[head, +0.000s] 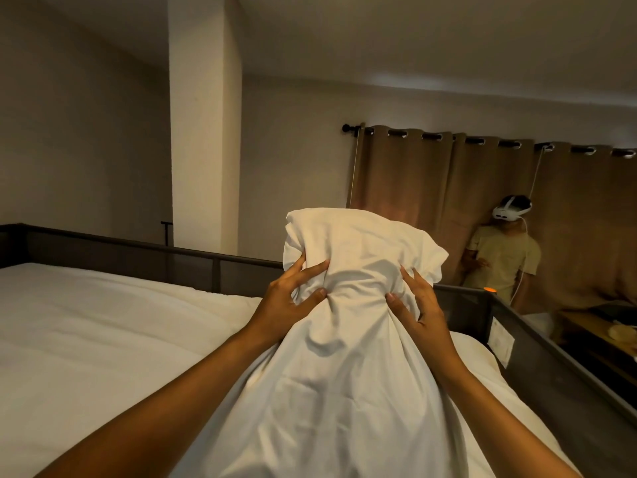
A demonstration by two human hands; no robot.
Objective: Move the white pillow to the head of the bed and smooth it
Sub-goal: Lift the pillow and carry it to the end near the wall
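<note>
1. One white pillow [348, 339], soft and creased cotton, is held up lengthwise over the bed, its far end raised and bunched into a rounded lump, its near end running down toward the camera.
2. Two bare hands grip it near that far end. The left hand [286, 301] has fingers spread and curled into the cloth, thumb pressed against the pinched middle. The right hand [418, 305] mirrors it on the other side, fingers dug into the fabric. Between them the cover gathers into tight radiating folds.
3. One bed [86, 339] lies beneath, covered in a smooth white sheet with faint wrinkles.
4. One dark metal rail [138, 251] with mesh panels borders the bed on the far side and the right.
5. One brown curtain [413, 181] in several panels hangs from a black rod by metal-ringed eyelets; about nine eyelets show.
6. One other person [499, 263], in a beige T-shirt and a white headset, stands against the curtain.
7. One square plastered pillar [205, 132] rises behind the rail.
</note>
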